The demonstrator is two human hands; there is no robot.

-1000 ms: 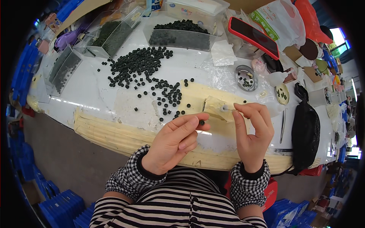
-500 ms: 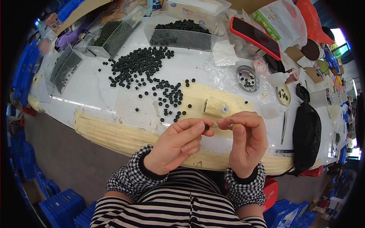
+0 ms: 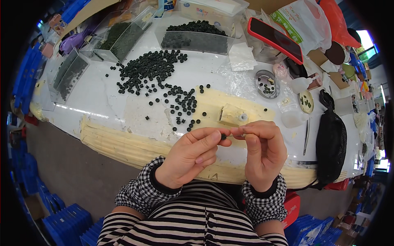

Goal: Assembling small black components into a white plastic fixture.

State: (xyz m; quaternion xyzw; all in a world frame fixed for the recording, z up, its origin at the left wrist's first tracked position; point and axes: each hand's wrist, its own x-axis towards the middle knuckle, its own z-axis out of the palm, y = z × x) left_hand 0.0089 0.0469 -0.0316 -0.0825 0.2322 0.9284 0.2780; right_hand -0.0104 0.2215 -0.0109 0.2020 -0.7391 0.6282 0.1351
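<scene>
Red phone [image 3: 275, 39] at table's far edge, black pouch [image 3: 330, 143] at right edge, tweezers [image 3: 307, 137] beside it, clear bins [image 3: 74, 71] far-left corner.

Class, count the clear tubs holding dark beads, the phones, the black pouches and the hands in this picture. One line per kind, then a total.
Clear tubs: 3
Phone: 1
Black pouch: 1
Hands, left hand and right hand: 2
Total: 7

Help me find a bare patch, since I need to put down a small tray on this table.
The white table is bare at its left, between the pile of black rings and the near foam-padded edge. It is crowded at the back with clear bins and at the right around the metal tin and black pouch.
</scene>
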